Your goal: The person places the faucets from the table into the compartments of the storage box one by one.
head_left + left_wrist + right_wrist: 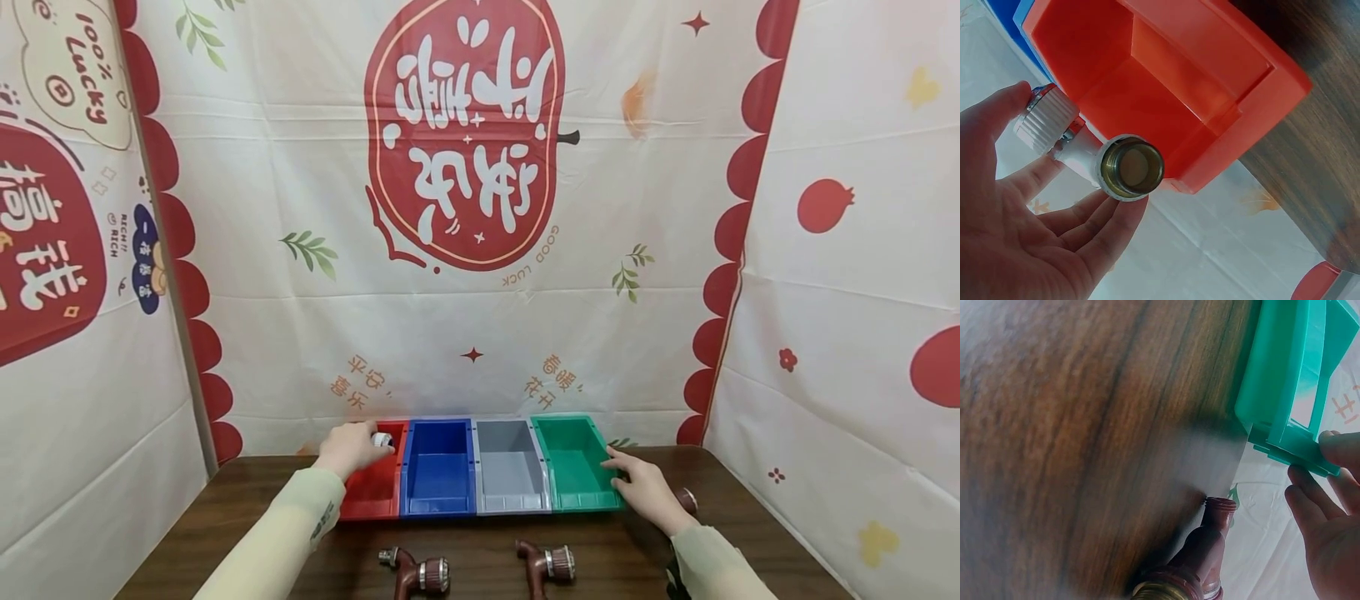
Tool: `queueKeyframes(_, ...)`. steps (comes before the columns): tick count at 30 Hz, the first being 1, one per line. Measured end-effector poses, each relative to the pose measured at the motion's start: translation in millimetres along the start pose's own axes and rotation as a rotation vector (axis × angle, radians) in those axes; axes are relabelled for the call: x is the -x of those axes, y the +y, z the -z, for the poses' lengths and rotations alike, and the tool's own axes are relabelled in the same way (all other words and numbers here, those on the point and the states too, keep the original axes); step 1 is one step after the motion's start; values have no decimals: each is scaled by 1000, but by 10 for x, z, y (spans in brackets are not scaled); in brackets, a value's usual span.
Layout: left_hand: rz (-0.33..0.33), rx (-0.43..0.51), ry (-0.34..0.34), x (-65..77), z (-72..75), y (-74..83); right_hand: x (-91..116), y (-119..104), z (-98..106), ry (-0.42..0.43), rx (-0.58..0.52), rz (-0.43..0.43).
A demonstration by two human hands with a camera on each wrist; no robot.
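Note:
My left hand (351, 448) holds a white angle valve (1082, 156) above the red bin (371, 509). Thumb and fingers grip the valve at its ribbed white knob and body; its round, brass-lined threaded mouth faces the left wrist camera. At the other end of the row, my right hand (647, 487) pinches the outer rim of the green bin (1275, 369). In the right wrist view the thumb lies over that rim, with fingertips against its underside.
Between them stand a blue bin (438, 506) and a grey bin (513, 503). Two brown taps (408, 575) (538, 565) with ribbed knobs lie in front on the wooden table (225, 517). Another brown tap (1200, 550) lies near my right wrist. Printed cloth (450, 333) walls the table in.

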State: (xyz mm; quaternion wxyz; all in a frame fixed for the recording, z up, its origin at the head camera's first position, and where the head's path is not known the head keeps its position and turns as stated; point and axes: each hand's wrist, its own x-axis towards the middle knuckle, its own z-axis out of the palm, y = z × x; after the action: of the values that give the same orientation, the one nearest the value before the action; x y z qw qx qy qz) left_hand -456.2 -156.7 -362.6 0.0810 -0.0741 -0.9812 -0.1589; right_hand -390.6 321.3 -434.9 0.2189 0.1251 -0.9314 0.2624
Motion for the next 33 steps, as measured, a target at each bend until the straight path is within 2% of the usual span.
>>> queueKeyframes(16,5,-4,-12,-46,-57,9,3,9,14,2,-2,-3)
queueKeyframes(33,10,-17,-27,15,-53,6,9,6,1,-1,-12,-24)
